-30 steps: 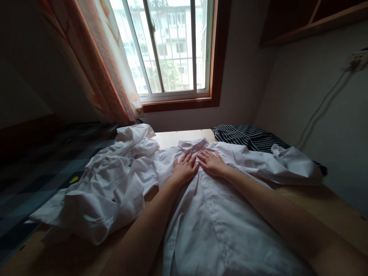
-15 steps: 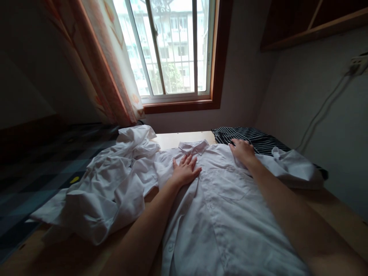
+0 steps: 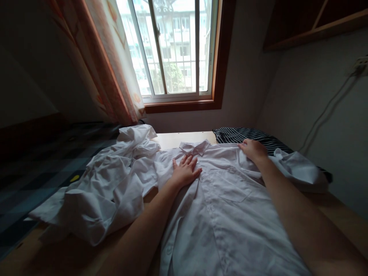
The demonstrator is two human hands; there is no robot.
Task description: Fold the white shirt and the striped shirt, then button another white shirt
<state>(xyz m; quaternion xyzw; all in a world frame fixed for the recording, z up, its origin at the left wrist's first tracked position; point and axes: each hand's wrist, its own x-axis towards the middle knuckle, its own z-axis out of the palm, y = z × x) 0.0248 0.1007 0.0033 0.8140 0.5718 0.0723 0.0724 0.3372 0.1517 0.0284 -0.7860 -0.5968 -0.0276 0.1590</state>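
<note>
A white button-up shirt (image 3: 230, 214) lies front side up on the wooden table, its collar toward the window. My left hand (image 3: 186, 170) rests flat on the shirt's chest just below the collar, fingers spread. At the right shoulder seam, my right hand (image 3: 253, 150) has its fingers closed on the shirt's fabric. The sleeve on the right runs out past my right wrist and ends in a loose bunch. Crumpled white cloth (image 3: 106, 184) is heaped left of the shirt.
Black-and-white striped cloth (image 3: 250, 135) lies behind my right hand. A dark checked cover (image 3: 74, 153) spreads over the left side. Beyond the table (image 3: 184, 138) are a window and an orange curtain (image 3: 106, 76). A shelf (image 3: 316, 32) and a cable (image 3: 324, 111) are at right.
My right hand has moved right along the shoulder and its fingers have closed on the fabric. My left hand has stayed in place on the chest.
</note>
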